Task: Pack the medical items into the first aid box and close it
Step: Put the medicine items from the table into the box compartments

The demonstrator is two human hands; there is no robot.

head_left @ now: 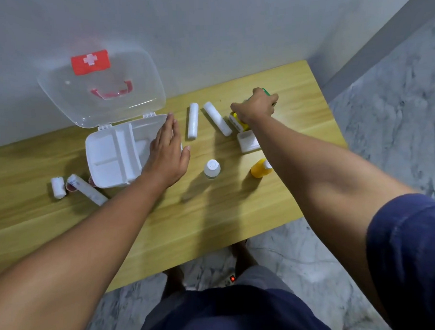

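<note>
The white first aid box (109, 157) stands open on the wooden table, its clear lid (101, 95) with a red cross label leaning back against the wall. My left hand (167, 152) lies flat on the box's right edge, fingers apart. My right hand (256, 105) reaches to the far right and closes over a green item (266, 91), mostly hidden; whether it is lifted I cannot tell. Under my wrist are a yellow-and-white box (237, 121) and a white pack (246, 142). Two white bandage rolls (193, 121) (217, 118), a clear bottle (212, 168) and an orange bottle (260, 169) stand loose.
Left of the box lie a short white roll (58, 187), a long wrapped roll (88, 189) and something red behind it. The table (214, 227) ends near my legs and at the right; marble floor lies beyond. The wall is close behind the lid.
</note>
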